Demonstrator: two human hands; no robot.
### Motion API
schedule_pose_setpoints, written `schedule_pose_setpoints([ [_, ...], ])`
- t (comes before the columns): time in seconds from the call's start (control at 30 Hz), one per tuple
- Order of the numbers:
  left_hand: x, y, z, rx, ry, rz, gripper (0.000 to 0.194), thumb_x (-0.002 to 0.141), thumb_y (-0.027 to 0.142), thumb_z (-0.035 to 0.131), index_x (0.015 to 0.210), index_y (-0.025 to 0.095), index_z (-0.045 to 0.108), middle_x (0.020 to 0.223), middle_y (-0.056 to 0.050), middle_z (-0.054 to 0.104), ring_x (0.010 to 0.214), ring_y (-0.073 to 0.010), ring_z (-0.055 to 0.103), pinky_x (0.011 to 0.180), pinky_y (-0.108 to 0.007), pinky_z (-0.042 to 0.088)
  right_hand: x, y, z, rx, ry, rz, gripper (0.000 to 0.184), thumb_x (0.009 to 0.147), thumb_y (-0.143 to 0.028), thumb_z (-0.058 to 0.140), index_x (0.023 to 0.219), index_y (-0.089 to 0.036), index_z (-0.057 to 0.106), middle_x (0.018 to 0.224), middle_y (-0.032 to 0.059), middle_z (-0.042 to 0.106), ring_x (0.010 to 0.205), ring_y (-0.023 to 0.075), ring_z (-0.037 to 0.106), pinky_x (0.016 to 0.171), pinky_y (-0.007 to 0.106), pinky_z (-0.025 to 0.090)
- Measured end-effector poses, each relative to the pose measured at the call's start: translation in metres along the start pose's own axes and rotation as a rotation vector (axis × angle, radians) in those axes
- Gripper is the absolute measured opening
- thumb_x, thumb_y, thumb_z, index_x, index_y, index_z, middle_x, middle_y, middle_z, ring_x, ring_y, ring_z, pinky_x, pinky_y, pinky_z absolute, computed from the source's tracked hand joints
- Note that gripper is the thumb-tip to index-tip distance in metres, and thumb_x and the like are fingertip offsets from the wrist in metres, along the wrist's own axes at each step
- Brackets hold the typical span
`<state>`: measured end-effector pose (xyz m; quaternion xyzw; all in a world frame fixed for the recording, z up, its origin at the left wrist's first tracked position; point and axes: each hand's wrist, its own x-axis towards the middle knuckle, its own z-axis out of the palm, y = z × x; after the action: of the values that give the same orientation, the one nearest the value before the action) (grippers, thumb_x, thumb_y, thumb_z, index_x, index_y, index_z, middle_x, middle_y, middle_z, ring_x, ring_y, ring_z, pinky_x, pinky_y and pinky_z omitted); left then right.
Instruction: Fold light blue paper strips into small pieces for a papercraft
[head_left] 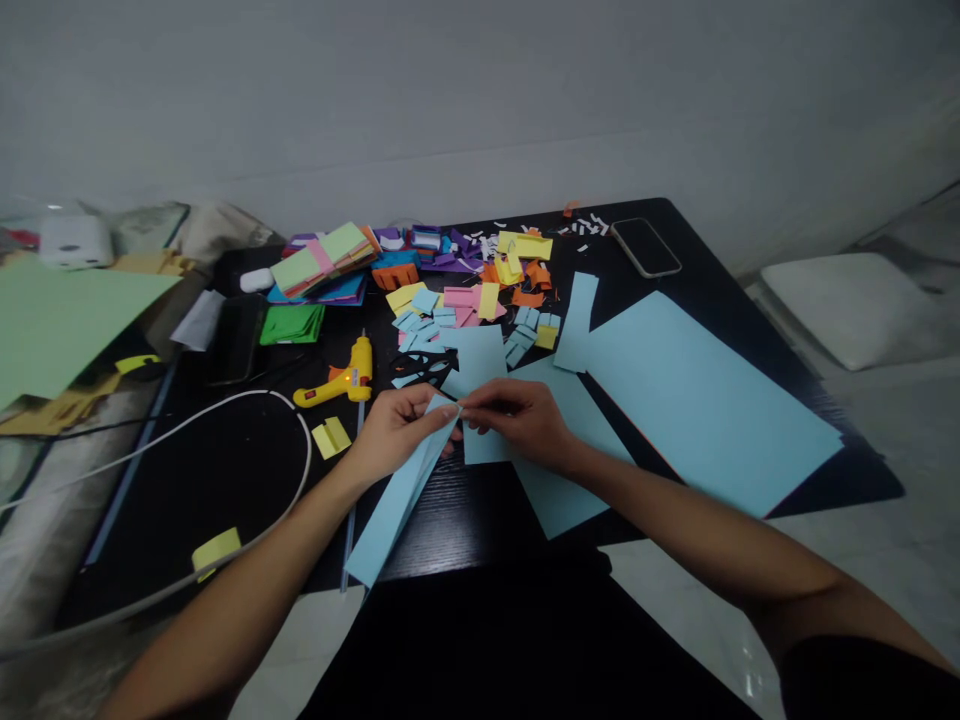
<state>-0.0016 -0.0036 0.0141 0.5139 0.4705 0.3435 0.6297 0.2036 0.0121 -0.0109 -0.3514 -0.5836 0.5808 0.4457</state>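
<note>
A long folded strip of light blue paper (397, 505) slants down toward the table's front edge. My left hand (401, 428) grips its upper end between thumb and fingers. At that same end, my right hand (521, 420) pinches the paper's tip, fingertips almost touching the left thumb. Under and behind the hands lies a blue paper rectangle (481, 355), with a larger blue sheet (574, 500) partly beneath my right forearm. Black-handled scissors (420, 368) rest just beyond my left hand, partly hidden by paper.
A yellow glue gun (352, 375) lies left of my hands. Small folded coloured papers and scraps (472, 300) cover the table's back middle. Large blue sheets (705, 400) and a phone (646, 247) are on the right. A white cable (307, 440) loops across the left side.
</note>
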Motion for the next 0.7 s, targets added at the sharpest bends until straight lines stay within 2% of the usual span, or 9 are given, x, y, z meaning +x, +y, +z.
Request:
schedule_pose_setpoints([
  [0.23, 0.0001, -0.0025, -0.002, -0.014, -0.014, -0.007, 0.028, 0.086, 0.041, 0.077, 0.084, 0.014, 0.071, 0.071, -0.005, 0.076, 0.054, -0.0133, 0.069, 0.052, -0.023, 0.057, -0.0005, -0.0033, -0.0004, -0.015, -0.035, 0.038, 0.023, 0.084, -0.04, 0.083, 0.097, -0.021, 0.081, 0.081, 0.0021, 0.077, 0.063, 0.0126, 0.069, 0.064, 0.028, 0.061],
  [0.37, 0.0002, -0.0007, -0.0003, -0.025, -0.019, -0.002, 0.027, 0.085, 0.04, 0.078, 0.082, 0.014, 0.071, 0.071, -0.005, 0.076, 0.054, -0.0127, 0.068, 0.052, -0.023, 0.056, -0.0003, -0.0022, 0.0011, -0.011, -0.021, 0.006, 0.021, 0.083, -0.041, 0.084, 0.091, -0.021, 0.081, 0.081, 0.0016, 0.076, 0.062, 0.0118, 0.067, 0.063, 0.028, 0.06],
  [0.5, -0.0001, -0.0004, -0.0001, -0.042, -0.008, -0.014, 0.027, 0.085, 0.04, 0.079, 0.081, 0.015, 0.07, 0.07, -0.004, 0.076, 0.053, -0.0123, 0.068, 0.051, -0.022, 0.056, 0.0001, -0.0021, 0.0011, 0.022, 0.002, 0.049, 0.027, 0.085, -0.045, 0.081, 0.09, -0.019, 0.076, 0.072, 0.0004, 0.073, 0.061, 0.0125, 0.067, 0.061, 0.028, 0.059],
  [0.7, 0.001, -0.0033, 0.0, -0.038, -0.038, 0.041, 0.029, 0.086, 0.04, 0.08, 0.079, 0.014, 0.069, 0.071, -0.004, 0.075, 0.056, -0.0137, 0.069, 0.053, -0.023, 0.056, 0.0003, -0.0054, 0.0018, 0.052, -0.122, 0.137, 0.037, 0.088, -0.053, 0.076, 0.086, -0.017, 0.068, 0.065, -0.0008, 0.068, 0.056, 0.0115, 0.064, 0.057, 0.026, 0.056],
])
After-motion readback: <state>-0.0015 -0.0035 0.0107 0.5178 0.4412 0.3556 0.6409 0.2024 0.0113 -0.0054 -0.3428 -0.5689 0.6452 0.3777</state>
